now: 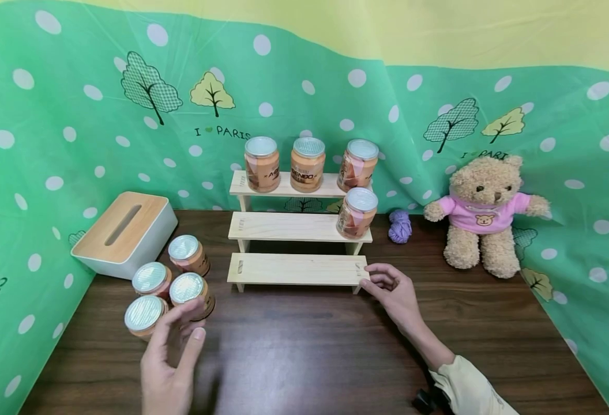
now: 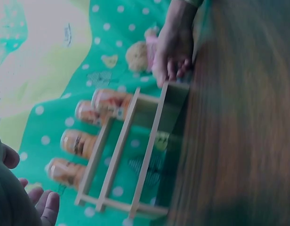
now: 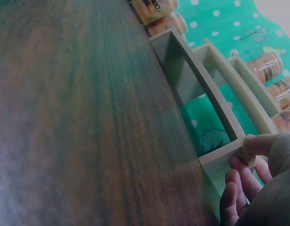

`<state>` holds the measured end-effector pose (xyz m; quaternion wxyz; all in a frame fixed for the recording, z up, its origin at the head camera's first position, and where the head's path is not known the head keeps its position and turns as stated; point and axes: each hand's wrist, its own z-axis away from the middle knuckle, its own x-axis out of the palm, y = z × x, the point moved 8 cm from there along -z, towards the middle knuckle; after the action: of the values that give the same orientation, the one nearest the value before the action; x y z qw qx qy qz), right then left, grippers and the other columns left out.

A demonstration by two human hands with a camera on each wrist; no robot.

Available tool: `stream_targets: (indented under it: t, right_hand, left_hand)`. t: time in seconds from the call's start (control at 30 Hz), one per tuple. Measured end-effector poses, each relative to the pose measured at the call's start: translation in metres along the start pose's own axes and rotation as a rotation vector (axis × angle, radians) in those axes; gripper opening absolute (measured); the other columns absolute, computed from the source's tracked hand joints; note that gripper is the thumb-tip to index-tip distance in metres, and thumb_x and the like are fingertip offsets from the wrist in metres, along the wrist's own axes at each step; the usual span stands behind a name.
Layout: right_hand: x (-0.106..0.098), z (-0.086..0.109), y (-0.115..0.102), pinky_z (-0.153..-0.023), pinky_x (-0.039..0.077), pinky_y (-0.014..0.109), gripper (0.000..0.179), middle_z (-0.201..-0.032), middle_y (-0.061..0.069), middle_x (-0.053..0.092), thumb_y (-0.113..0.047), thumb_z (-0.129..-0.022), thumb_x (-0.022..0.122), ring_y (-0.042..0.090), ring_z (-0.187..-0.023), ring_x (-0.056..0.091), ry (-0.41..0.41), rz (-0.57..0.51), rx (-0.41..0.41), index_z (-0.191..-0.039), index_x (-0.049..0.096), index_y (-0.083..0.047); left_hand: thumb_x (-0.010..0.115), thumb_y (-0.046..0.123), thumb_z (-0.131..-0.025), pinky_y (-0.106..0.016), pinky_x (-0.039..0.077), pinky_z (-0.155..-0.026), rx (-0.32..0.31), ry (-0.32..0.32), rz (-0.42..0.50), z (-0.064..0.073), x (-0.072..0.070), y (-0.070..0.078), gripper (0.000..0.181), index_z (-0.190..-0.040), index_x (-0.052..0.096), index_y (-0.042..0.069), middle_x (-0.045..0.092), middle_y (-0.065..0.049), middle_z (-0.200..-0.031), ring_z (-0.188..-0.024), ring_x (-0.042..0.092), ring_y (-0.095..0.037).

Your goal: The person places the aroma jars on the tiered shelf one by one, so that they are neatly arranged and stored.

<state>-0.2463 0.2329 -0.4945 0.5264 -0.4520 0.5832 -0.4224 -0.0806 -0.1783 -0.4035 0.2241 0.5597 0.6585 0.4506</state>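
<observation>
A three-step wooden shelf (image 1: 294, 270) stands on the table's far middle. My right hand (image 1: 395, 297) holds the right end of its lowest step; in the right wrist view the thumb lies over the corner and the fingers (image 3: 246, 176) bend below it. Three orange-brown jars with pale ribbed lids, one of them the middle jar (image 1: 307, 167), line the top step. Another jar (image 1: 356, 216) sits at the middle step's right end. My left hand (image 1: 172, 357) hovers with thumb and fingers apart by a jar (image 1: 187, 288) in the left cluster; contact cannot be told.
Several jars, including a front one (image 1: 145, 314), cluster on the dark wooden table (image 1: 294, 357) at left. Behind them is a white tissue box (image 1: 128, 230) with a wooden lid. Right of the shelf are purple yarn (image 1: 400, 226) and a teddy bear (image 1: 483, 216) against the green curtain (image 1: 304, 75).
</observation>
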Motion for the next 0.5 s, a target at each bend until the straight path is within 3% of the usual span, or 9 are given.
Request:
stream_targets:
  t: [0.07,0.23,0.33,0.43,0.5]
  right_hand:
    - [0.0,0.0,-0.001,-0.072,0.059,0.015,0.031,-0.085,-0.002,0.079,0.0,-0.096,0.085,0.003,-0.076,0.071,-0.002,-0.003,-0.003,-0.124,0.075,0.006]
    - [0.001,0.0,-0.001,-0.073,0.06,0.015,0.031,-0.086,-0.002,0.078,0.0,-0.095,0.086,0.003,-0.077,0.07,0.0,-0.007,0.0,-0.124,0.075,0.007]
    - [0.0,0.0,-0.001,-0.074,0.06,0.015,0.032,-0.086,-0.001,0.078,-0.001,-0.096,0.086,0.004,-0.077,0.071,0.002,-0.005,0.005,-0.124,0.075,0.006]
    - [0.0,0.001,0.0,-0.075,0.061,0.016,0.032,-0.087,0.0,0.079,-0.001,-0.096,0.086,0.005,-0.077,0.072,0.001,-0.005,0.012,-0.125,0.075,0.006]
    - [0.001,0.001,0.0,-0.074,0.061,0.016,0.031,-0.087,0.0,0.079,0.0,-0.096,0.085,0.005,-0.076,0.073,0.001,-0.006,0.014,-0.125,0.074,0.007]
  left_hand:
    - [0.054,-0.031,-0.095,-0.016,0.057,-0.104,0.021,0.038,-0.051,-0.004,-0.009,0.003,0.043,-0.136,0.062,-0.019,0.076,-0.01,-0.132,-0.121,0.072,-0.015]
    - [0.062,-0.025,-0.096,-0.015,0.056,-0.101,-0.005,0.136,-0.342,-0.017,-0.031,0.012,0.037,-0.132,0.066,-0.019,0.073,-0.016,-0.136,-0.127,0.068,-0.017]
    - [0.066,-0.022,-0.095,-0.016,0.055,-0.104,0.003,0.173,-0.473,-0.023,-0.043,0.015,0.037,-0.131,0.069,-0.017,0.072,-0.01,-0.14,-0.133,0.064,-0.016]
    - [0.071,-0.021,-0.091,-0.013,0.051,-0.106,0.057,0.221,-0.571,-0.029,-0.057,0.012,0.038,-0.128,0.072,-0.014,0.07,0.006,-0.139,-0.132,0.062,-0.01]
    - [0.075,-0.018,-0.089,-0.01,0.047,-0.106,0.044,0.256,-0.65,-0.032,-0.067,0.008,0.038,-0.127,0.075,-0.012,0.067,0.013,-0.138,-0.131,0.06,-0.004]
